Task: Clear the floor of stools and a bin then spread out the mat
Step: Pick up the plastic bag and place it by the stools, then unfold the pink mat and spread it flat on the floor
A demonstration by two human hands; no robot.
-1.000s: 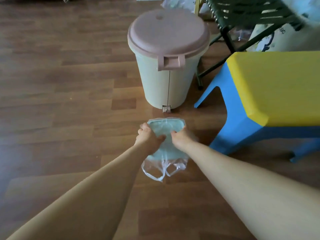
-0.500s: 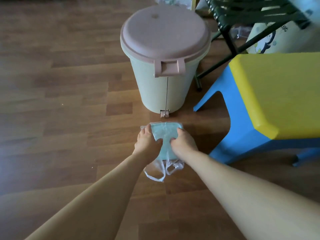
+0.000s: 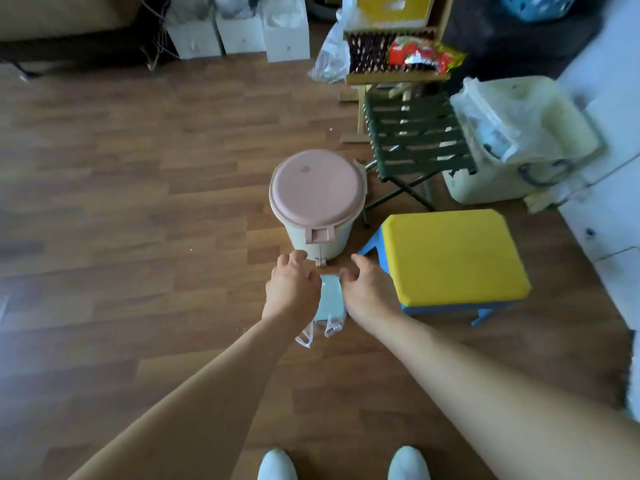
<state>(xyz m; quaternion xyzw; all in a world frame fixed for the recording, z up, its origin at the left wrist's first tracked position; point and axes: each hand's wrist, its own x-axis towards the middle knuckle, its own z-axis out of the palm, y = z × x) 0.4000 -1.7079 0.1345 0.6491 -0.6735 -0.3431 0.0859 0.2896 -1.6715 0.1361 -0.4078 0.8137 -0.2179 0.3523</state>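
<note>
A folded pale green mat in a clear plastic bag lies on the wooden floor in front of me, its handles trailing toward my feet. My left hand and right hand hover on either side of it with fingers loosely spread, gripping nothing. Just beyond stands the cream pedal bin with a pink lid. To its right is a blue stool with a yellow top. Behind that stool stands a dark green folding stool.
A cream tub lined with a plastic bag sits at the right by white furniture. A wooden rack with snack packets and white boxes line the back. Bare wooden floor stretches to the left.
Both hands have let go of the bagged mat and opened. The view has risen and pulled back, so more of the room shows.
</note>
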